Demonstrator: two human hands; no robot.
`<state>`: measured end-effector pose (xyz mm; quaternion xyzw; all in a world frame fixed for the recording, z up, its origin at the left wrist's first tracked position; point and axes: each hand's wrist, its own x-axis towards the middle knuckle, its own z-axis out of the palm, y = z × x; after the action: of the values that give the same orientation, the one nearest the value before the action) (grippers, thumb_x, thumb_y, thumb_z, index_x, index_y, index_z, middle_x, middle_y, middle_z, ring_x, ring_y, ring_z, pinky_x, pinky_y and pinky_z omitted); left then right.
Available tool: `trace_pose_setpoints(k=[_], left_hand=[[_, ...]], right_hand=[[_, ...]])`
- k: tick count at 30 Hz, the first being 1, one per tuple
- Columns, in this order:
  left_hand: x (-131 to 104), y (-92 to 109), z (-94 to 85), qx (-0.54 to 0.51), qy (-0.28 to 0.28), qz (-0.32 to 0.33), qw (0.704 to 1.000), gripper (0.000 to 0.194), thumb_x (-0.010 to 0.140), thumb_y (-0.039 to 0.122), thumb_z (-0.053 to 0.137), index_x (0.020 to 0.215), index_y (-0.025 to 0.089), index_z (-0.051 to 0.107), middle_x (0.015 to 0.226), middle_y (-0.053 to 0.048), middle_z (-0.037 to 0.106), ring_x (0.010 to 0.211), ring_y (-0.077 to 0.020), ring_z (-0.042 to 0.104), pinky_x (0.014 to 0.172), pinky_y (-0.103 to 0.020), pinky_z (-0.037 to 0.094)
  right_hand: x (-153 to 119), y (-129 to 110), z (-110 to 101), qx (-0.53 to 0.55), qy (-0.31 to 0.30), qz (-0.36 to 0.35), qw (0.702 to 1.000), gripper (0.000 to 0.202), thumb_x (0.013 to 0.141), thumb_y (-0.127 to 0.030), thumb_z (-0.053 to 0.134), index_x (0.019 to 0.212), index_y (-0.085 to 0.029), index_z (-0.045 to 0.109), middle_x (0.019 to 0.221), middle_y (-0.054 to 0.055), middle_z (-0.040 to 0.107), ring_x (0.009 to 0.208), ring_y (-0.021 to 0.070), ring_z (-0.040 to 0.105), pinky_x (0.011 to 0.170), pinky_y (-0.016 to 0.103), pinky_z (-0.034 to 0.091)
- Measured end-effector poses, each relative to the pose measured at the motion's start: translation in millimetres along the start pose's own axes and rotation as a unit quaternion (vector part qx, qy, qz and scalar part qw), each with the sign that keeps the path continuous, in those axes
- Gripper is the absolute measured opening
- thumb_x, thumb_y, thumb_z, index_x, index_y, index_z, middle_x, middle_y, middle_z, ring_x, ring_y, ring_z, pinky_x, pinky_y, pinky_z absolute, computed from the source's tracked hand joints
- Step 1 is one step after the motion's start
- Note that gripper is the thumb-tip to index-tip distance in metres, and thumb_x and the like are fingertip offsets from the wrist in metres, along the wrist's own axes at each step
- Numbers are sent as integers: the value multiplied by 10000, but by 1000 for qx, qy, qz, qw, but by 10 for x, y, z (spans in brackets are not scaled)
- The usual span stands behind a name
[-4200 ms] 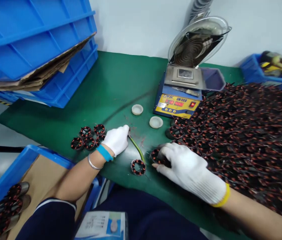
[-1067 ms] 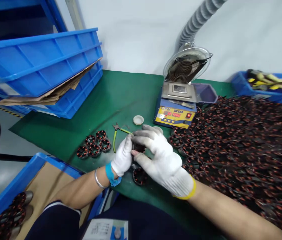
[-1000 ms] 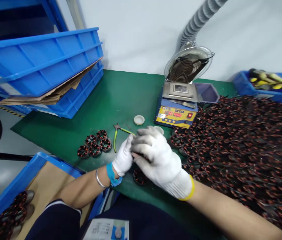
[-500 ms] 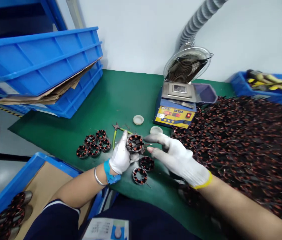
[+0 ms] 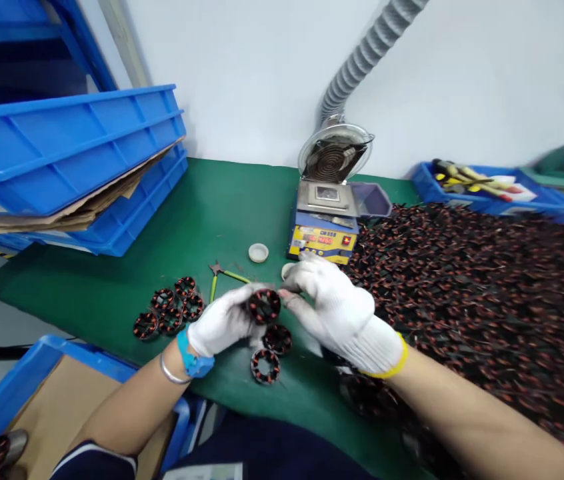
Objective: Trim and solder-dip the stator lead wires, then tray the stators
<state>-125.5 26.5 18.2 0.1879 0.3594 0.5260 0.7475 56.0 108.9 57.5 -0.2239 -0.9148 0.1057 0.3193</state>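
My left hand [image 5: 227, 321], in a white glove, grips a wound motor stator [image 5: 264, 307], a dark ring with copper coils. At the stator's right edge, my gloved right hand [image 5: 329, 303] has thumb and forefinger drawn together; what lies between the tips is too small to tell. Just below the held piece, another stator [image 5: 277, 339] lies on the green bench, with a lighter-rimmed stator [image 5: 265, 366] in front of it. Green-handled cutters [image 5: 217, 269] lie spread behind my left hand. Several more stators [image 5: 171, 320] sit grouped to its left.
A solder pot [image 5: 325, 220] with a fume hood stands behind my right hand. Many stators [image 5: 462, 287] cover the right side. A small white dish [image 5: 259, 253] is mid-bench. Blue crates [image 5: 72, 153] are stacked left; a lined blue bin [image 5: 42, 347] sits lower left.
My right thumb and forefinger have come closer together and up to the stator's edge. My left hand still holds the stator, which is tilted differently. The view has shifted to the right.
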Motion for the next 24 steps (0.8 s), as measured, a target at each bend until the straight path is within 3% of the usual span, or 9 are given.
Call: trace_pose_setpoints(k=[2, 4, 6, 10, 14, 17, 19, 21, 24], left_hand=[[0, 29, 16, -40, 58, 121, 990, 238, 709, 306, 754, 660, 189, 553, 695, -6, 586, 600, -131, 551, 592, -267, 507], [42, 26, 13, -73, 118, 197, 971, 435, 749, 323, 726, 533, 196, 370, 556, 28, 425, 555, -111, 493, 562, -237, 471], [100, -5, -9, -55, 122, 149, 980, 528, 819, 471, 685, 525, 207, 333, 515, 36, 366, 477, -106, 438, 467, -232, 398], [123, -112, -20, 72, -16, 6, 997, 562, 791, 761, 610, 744, 201, 609, 617, -21, 573, 437, -157, 492, 415, -290, 392], [6, -194, 72, 122, 16, 124, 985, 546, 734, 594, 803, 1092, 217, 640, 905, -37, 678, 657, -158, 627, 591, -276, 511], [-47, -237, 138, 222, 124, 306, 917, 726, 670, 337, 880, 1293, 238, 520, 1104, -66, 665, 942, -203, 666, 852, -313, 543], [-47, -270, 151, 262, 150, 348, 888, 919, 669, 252, 848, 1449, 283, 363, 1159, -77, 644, 953, -217, 676, 878, -358, 554], [-32, -309, 144, 262, 133, 335, 895, 1055, 705, 246, 819, 1545, 334, 186, 1206, -81, 626, 947, -215, 685, 880, -378, 566], [-15, -356, 136, 250, 101, 317, 909, 1164, 716, 320, 850, 1586, 324, 77, 1285, -103, 614, 1138, -260, 649, 1009, -425, 529]], right_hand=[[106, -90, -148, -72, 2, -63, 995, 224, 941, -224, 508, 765, -168, 636, 804, 92, 670, 800, 221, 597, 895, 452, 511], [211, -214, -272, -119, 1, -112, 987, 244, 939, -208, 482, 770, -170, 654, 811, 93, 669, 810, 220, 589, 978, 490, 481], [289, -312, -337, -143, -9, -142, 979, 257, 923, -197, 469, 743, -180, 652, 784, 84, 659, 788, 214, 580, 986, 509, 475], [295, -317, -304, -130, -46, -146, 980, 231, 881, -180, 495, 687, -186, 619, 740, 76, 638, 746, 204, 571, 988, 536, 474], [127, -181, -268, -25, -26, -70, 997, 174, 888, -205, 521, 745, -199, 621, 823, 80, 686, 831, 218, 639, 1066, 545, 464], [-37, -98, -259, 143, 57, 128, 980, 218, 953, -301, 486, 821, -204, 630, 879, 85, 720, 822, 207, 690, 840, 412, 592], [-149, -74, -178, 194, 74, 231, 951, 232, 949, -367, 505, 877, -204, 654, 919, 96, 733, 838, 221, 713, 761, 379, 606], [-259, -79, 0, 161, 37, 234, 958, 269, 866, -374, 619, 1059, -196, 678, 1080, 121, 730, 990, 277, 715, 843, 433, 611], [-382, -112, 348, 93, 37, 108, 989, 616, 795, -312, 673, 1378, -169, 534, 1333, 170, 631, 1232, 324, 627, 1002, 513, 562]])
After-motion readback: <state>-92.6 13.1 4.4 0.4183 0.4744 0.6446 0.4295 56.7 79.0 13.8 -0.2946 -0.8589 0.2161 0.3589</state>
